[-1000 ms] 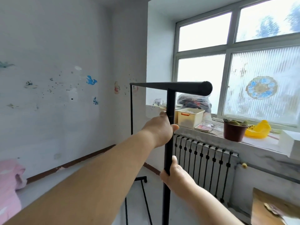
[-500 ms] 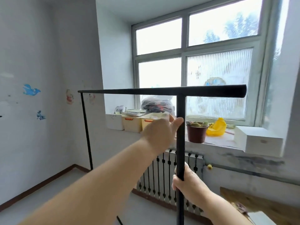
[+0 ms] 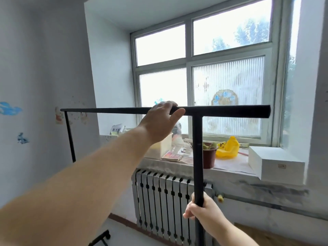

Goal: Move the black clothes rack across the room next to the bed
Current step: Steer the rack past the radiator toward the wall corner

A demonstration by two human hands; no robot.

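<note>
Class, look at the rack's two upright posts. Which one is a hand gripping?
The near post, in the foreground: the right hand grips it low down. The far post, by the left wall, has no hand on it.

Your left hand (image 3: 160, 121) lies over the top bar (image 3: 230, 111) of the black clothes rack (image 3: 197, 114), fingers curled across it and thumb pointing out beneath, just left of the near upright (image 3: 197, 157), which your right hand (image 3: 204, 213) grips low down. The rack stands in front of a window (image 3: 227, 82) and a radiator (image 3: 159, 201), with its far upright (image 3: 70, 139) by the left wall. On the windowsill (image 3: 230, 166) behind it you have 1 brown pot (image 3: 209, 159), 1 yellow bag (image 3: 228, 150) and 1 white box (image 3: 275, 164).
</note>
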